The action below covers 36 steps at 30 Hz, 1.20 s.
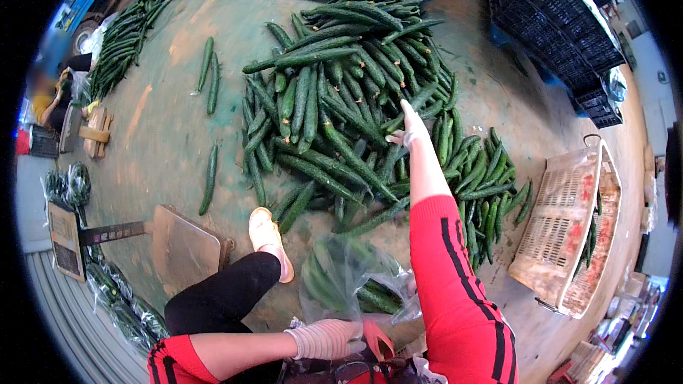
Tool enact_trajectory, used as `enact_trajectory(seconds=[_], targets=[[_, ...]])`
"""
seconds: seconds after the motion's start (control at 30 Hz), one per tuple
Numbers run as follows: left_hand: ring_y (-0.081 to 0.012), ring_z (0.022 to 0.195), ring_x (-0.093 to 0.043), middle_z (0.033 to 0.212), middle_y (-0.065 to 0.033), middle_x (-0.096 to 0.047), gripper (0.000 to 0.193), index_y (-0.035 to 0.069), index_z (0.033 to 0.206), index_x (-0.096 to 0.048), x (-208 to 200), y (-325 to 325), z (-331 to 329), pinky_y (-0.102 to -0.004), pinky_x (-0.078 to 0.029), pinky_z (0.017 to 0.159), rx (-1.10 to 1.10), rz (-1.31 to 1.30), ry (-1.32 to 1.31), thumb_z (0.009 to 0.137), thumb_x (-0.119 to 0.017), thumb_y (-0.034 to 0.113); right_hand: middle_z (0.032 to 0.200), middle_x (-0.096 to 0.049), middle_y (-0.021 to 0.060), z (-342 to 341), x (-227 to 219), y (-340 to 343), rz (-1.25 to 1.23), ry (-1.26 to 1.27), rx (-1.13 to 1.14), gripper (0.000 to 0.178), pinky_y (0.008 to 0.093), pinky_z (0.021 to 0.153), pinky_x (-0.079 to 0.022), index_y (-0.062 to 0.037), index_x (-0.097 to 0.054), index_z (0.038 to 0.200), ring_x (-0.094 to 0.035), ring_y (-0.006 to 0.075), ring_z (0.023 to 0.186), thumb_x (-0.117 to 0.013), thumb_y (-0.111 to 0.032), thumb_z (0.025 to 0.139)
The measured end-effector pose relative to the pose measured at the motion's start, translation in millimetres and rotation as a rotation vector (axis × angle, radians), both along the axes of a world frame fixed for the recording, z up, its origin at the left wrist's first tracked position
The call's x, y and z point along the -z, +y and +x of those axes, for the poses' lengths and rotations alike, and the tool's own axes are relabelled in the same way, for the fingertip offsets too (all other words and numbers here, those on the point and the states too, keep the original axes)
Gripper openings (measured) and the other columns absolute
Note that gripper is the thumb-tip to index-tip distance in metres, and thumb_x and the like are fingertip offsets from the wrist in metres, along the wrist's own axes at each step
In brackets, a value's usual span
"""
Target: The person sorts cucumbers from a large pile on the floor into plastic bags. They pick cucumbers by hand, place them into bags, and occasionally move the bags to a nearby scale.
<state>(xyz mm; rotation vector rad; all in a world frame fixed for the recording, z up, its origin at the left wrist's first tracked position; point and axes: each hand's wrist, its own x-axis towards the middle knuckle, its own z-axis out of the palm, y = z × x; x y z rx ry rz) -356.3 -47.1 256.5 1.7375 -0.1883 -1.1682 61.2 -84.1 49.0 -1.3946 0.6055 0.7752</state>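
Observation:
A large heap of dark green cucumbers (334, 99) lies on the floor in front of me. My right hand (411, 129), in a pale glove, reaches onto the heap's right side, its thumb and forefinger apart and nothing held between them. Close to my body stands a clear plastic bag (331, 281) with several cucumbers inside. My left hand (329, 339), in a striped glove, has its fingers curled at the bag's near edge and grips the film there. Part of that grip is hidden.
Left of my shod foot (265, 231) stands a platform scale (186, 245). A crate (551, 224) lies to the right, below stacked black crates (548, 21). Bagged cucumbers (128, 306) sit lower left; another person (46, 103) works at far left near a second pile (128, 43).

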Motion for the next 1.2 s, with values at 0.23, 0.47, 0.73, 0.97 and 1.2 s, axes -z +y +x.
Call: enact_trajectory(seconds=[0.23, 0.47, 0.73, 0.97, 1.2], targets=[[-0.0438, 0.085, -0.059, 0.084, -0.0257, -0.061, 0.036, 0.002, 0.099, -0.055, 3.5, -1.1, 12.5, -0.0462, -0.047, 0.075, 0.026, -0.054, -0.019, 0.089, -0.052, 0.036, 0.097, -0.057, 0.0069, 21.2, 68.7, -28.6, -0.086, -0.341, 0.048, 0.049, 0.0345, 0.056, -0.050, -0.0111, -0.050, 0.122, -0.055, 0.0198, 0.077, -0.066, -0.032, 0.081], [-0.0438, 0.089, -0.059, 0.088, -0.0260, -0.062, 0.038, 0.001, 0.102, -0.055, 0.6, 1.8, 10.8, -0.0459, -0.047, 0.077, 0.021, -0.025, -0.017, 0.089, -0.052, 0.037, 0.103, -0.060, 0.0184, -112.0, 41.5, -138.1, 0.750, -0.212, 0.664, 0.032, 0.0428, 0.079, -0.055, -0.0018, -0.046, 0.119, -0.062, 0.0279, 0.088, -0.051, -0.003, 0.088], [-0.0309, 0.079, -0.063, 0.084, -0.0188, -0.063, 0.038, 0.002, 0.098, -0.057, -0.1, 6.0, 19.2, -0.0402, -0.049, 0.071, -0.067, 0.041, -0.020, 0.087, -0.054, 0.037, 0.118, -0.058, 0.0161, -241.6, 55.8, -196.4, 0.789, 0.020, 0.478, 0.050, 0.0444, 0.087, -0.051, 0.0045, -0.046, 0.126, -0.059, 0.0298, 0.101, -0.060, -0.003, 0.079], [-0.0066, 0.056, -0.051, 0.064, 0.0034, -0.056, 0.023, 0.007, 0.089, -0.065, 22.8, 28.5, 31.6, -0.0232, -0.042, 0.051, -0.454, -0.151, 0.325, 0.089, -0.057, 0.028, 0.114, -0.061, 0.0184, -218.0, 19.8, -198.4, 0.877, 0.148, 0.359, 0.032, 0.0435, 0.077, -0.054, -0.0011, -0.051, 0.118, -0.063, 0.0281, 0.089, -0.055, -0.011, 0.088], [-0.0045, 0.051, -0.044, 0.061, 0.0075, -0.049, 0.035, 0.011, 0.120, -0.061, 32.0, 58.9, 23.6, -0.0188, -0.035, 0.047, -0.903, -0.297, 0.279, 0.085, -0.061, 0.016, 0.096, -0.066, 0.0133, -210.9, -113.1, -203.8, 0.341, -0.062, -0.266, 0.033, 0.0328, 0.067, -0.054, 0.0012, -0.055, 0.111, -0.064, 0.0227, 0.076, -0.064, -0.004, 0.080]])
